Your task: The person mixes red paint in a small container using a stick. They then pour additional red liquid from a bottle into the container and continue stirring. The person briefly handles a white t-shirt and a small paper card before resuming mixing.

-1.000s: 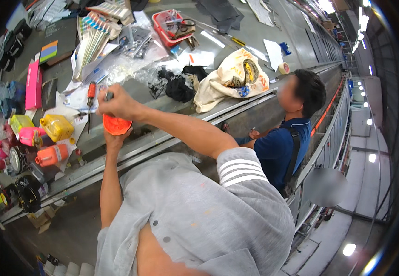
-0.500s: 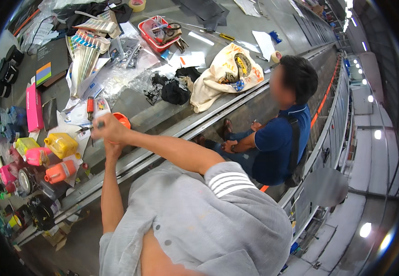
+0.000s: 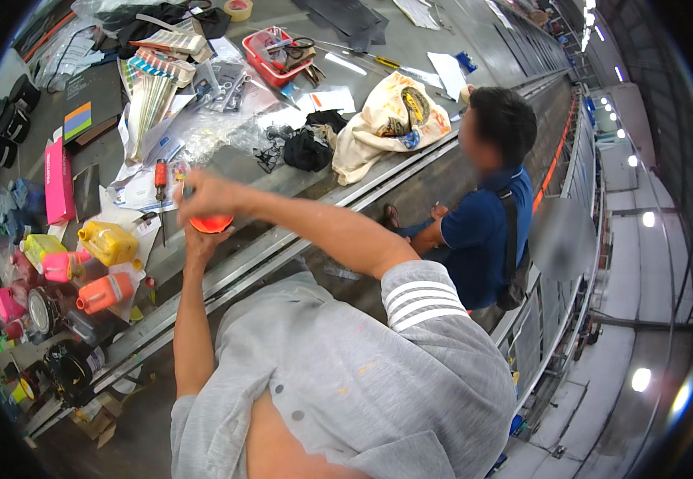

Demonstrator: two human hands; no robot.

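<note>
Two hands as before: your right hand [image 3: 207,194] caps, left hand [image 3: 203,243] cups, one orange container [image 3: 211,224], unmoved at the bench [image 3: 410,48] front edge.

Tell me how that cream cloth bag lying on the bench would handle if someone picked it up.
The cloth bag would probably be floppy: it lies slumped and creased on the bench. It likely sags around whatever bulges inside. Rolling seems unlikely, since it spreads flat beside the black bundle.
</note>
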